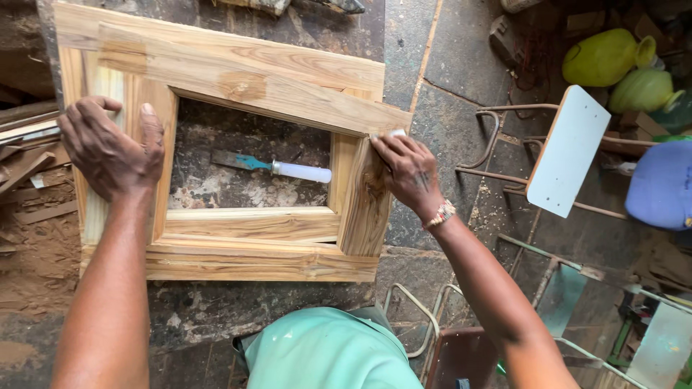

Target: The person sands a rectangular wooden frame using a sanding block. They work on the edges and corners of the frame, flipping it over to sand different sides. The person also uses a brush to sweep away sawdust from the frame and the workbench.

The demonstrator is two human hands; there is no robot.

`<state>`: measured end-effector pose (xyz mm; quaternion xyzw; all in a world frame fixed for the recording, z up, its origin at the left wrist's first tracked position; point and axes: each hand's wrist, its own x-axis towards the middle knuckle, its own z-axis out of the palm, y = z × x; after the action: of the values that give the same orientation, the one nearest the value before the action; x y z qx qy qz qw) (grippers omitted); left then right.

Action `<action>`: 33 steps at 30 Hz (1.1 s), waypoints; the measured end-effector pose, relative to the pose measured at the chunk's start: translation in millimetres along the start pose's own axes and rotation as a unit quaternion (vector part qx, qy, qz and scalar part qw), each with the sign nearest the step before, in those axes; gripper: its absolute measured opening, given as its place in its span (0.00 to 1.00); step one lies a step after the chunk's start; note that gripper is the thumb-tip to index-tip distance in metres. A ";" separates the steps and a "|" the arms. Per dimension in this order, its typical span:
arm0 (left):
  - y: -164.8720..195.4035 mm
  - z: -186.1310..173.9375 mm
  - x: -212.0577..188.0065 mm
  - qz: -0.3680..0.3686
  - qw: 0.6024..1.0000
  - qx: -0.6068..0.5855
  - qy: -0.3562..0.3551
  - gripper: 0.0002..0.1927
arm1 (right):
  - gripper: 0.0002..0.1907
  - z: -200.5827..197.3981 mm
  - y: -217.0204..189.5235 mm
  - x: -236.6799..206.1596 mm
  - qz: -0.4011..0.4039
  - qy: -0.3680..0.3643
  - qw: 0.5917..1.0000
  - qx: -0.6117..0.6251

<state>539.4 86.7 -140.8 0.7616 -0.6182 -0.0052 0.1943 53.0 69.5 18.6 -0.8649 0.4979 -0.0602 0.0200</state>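
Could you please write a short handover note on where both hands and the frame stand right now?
Left hand: flat on the left side of the rectangular light-wood frame, steadying it.
Right hand: on the frame's right side, fingertips pinching a small pale piece at the upper corner; what it is cannot be told.
Chisel with blue and white handle: untouched on the stone bench inside the frame.
Frame looks assembled; corner being worked.

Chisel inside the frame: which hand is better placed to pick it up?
Right, probably. The right hand rests on the wooden frame beside the chisel's white handle end. The left hand presses the frame's far side, nearer the blade.
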 end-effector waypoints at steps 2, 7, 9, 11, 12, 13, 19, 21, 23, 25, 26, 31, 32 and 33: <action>0.5 0.4 -0.4 -0.007 1.000 0.003 0.006 0.14 | 0.13 -2.5 1.3 3.7 0.005 -0.032 0.999 0.016; 0.1 2.8 0.6 -0.007 1.000 0.002 -0.001 0.13 | 0.20 -12.2 3.8 8.4 -0.039 -0.015 0.999 -0.014; -0.7 2.3 0.2 0.000 1.000 0.007 0.003 0.14 | 0.17 -16.7 8.1 13.7 -0.032 -0.085 0.996 -0.009; -1.4 1.0 -1.2 -0.002 1.000 0.008 -0.001 0.13 | 0.15 -19.8 15.0 22.9 -0.052 -0.108 0.993 -0.001; -1.5 0.5 -1.5 -0.007 1.000 0.002 -0.004 0.13 | 0.13 -20.7 19.2 28.2 -0.072 -0.091 0.993 0.001; -1.2 0.3 -1.7 -0.008 1.000 0.001 -0.001 0.13 | 0.12 -20.3 23.5 34.3 -0.096 -0.072 0.993 0.000; 0.4 -1.1 0.0 -0.005 1.000 0.008 -0.004 0.13 | 0.11 -19.7 36.2 30.1 -0.095 -0.134 0.986 0.023; 1.5 -2.1 0.4 -0.004 1.000 0.009 -0.004 0.13 | 0.13 -26.0 34.8 10.6 -0.094 -0.145 0.984 0.031; 2.9 -2.9 0.3 -0.005 1.000 0.005 -0.001 0.13 | 0.16 -35.6 33.1 -10.2 -0.067 -0.163 0.983 0.054; 3.6 -3.9 -0.5 -0.009 1.000 0.001 -0.004 0.13 | 0.20 -45.4 31.9 -27.1 -0.011 -0.192 0.976 0.104; 3.5 -3.9 -0.6 -0.010 1.000 0.001 -0.006 0.13 | 0.19 -49.4 31.6 -33.5 0.047 -0.171 0.968 0.176; -1.1 -1.6 -1.9 -0.006 1.000 0.018 -0.011 0.13 | 0.17 -57.1 28.6 -58.3 0.254 -0.050 0.849 0.462; -2.3 -0.5 -1.7 -0.005 1.000 0.018 -0.010 0.13 | 0.17 -56.9 26.9 -64.5 0.284 -0.031 0.817 0.500; -3.5 0.8 -0.7 -0.004 1.000 0.017 -0.009 0.13 | 0.17 -56.3 24.9 -71.1 0.313 -0.012 0.783 0.537</action>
<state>542.3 87.6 -142.8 0.7672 -0.6168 -0.0026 0.1762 -10.7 119.8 66.1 -0.5116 0.6279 -0.2977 0.5054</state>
